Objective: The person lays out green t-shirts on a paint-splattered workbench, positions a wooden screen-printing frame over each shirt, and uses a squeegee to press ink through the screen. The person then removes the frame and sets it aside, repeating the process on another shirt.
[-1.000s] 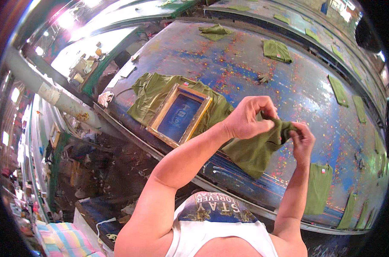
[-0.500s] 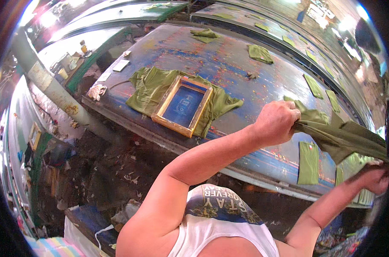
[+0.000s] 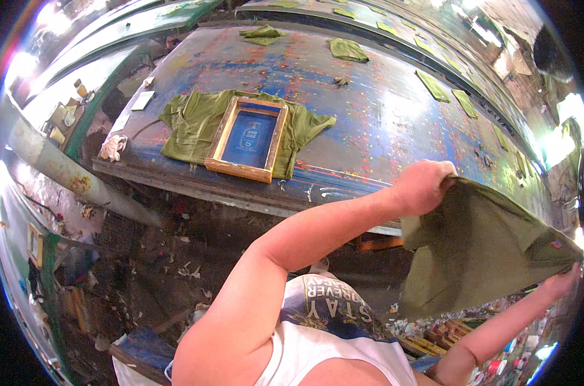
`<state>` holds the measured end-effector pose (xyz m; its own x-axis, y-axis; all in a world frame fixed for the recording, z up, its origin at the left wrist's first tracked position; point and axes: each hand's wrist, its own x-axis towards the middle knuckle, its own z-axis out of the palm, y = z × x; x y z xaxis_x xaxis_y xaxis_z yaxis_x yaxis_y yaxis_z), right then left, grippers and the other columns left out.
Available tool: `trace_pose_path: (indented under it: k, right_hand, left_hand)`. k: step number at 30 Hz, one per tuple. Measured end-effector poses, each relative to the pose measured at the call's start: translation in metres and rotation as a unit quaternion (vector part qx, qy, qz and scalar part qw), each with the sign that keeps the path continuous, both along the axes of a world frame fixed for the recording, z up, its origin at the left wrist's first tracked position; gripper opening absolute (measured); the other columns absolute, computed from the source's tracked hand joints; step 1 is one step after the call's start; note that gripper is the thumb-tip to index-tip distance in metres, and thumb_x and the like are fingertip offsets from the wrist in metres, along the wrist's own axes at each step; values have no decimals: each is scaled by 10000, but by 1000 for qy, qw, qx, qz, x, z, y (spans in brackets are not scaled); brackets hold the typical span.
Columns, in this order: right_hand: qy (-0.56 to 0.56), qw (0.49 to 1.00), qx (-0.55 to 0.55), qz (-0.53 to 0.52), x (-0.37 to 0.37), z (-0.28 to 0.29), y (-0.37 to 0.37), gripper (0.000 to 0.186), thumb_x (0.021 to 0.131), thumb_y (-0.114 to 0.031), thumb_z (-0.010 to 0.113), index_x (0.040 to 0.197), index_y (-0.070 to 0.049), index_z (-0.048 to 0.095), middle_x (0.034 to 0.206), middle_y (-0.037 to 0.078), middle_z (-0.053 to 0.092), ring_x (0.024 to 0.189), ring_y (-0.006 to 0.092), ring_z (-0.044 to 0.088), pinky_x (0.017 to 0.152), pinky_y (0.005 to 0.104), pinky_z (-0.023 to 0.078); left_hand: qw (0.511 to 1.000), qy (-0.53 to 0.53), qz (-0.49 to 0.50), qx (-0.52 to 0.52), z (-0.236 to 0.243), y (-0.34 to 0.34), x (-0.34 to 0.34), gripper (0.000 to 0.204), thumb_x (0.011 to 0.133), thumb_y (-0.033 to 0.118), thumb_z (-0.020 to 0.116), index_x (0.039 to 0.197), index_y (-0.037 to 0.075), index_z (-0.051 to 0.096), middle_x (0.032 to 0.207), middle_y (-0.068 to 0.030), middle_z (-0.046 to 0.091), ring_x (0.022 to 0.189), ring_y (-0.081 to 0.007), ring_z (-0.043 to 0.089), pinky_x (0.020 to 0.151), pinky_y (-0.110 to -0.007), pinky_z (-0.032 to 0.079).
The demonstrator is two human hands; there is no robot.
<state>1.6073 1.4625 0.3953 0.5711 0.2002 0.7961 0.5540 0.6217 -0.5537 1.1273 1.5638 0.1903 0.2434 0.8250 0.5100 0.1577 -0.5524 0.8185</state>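
I hold an olive green shirt spread out in the air between both hands, off the front edge of a long paint-spattered blue table. My left hand grips one upper corner of it. My right hand grips the other corner at the far right. On the table to the left lies another green shirt laid flat, with a wooden-framed printing screen resting on top of it.
Several more green cloth pieces lie along the far side and the right end of the table. A white rag and a paper slip sit at the left end. A pipe runs below, over a littered floor.
The bunched shirt has been pulled open. My hands moved apart and to the right, and the cloth now hangs wide between them.
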Motion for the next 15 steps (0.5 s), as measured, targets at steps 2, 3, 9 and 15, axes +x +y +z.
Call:
trace_pose_path:
  k: [2,3,9,15]
  right_hand:
    - [43,997,-58,-29,37,-28,-12,576,998,-266,743,1467,44,622,1543,176,586,1415,312,556,1195,456,423]
    - [-34,991,-109,-76,52,-39,-18,649,1015,-315,745,1526,53,585,1618,176,539,1486,311,501,1245,451,370]
    - [-342,858,-382,-16,14,-130,-30,651,933,-555,833,1251,3,726,1310,153,697,1229,322,641,1108,470,469]
    - [-492,682,-533,95,-100,-187,-31,396,649,-96,969,924,-14,696,969,222,727,909,423,714,781,452,530]
  left_hand:
    - [1000,5,26,-7,-8,1,-7,173,1010,199,686,1114,80,757,1053,-276,758,1034,-514,725,858,-572,581]
    - [999,25,40,-22,-13,1,-14,176,1024,212,680,1113,81,757,1053,-276,757,1035,-513,725,855,-575,579]
    - [982,95,143,75,-11,-15,-86,137,1043,183,683,1138,93,727,1013,-243,759,1002,-495,736,822,-556,584]
    - [963,199,140,119,-2,-51,-140,209,967,55,701,1169,101,724,1036,-182,780,982,-433,766,811,-500,612]
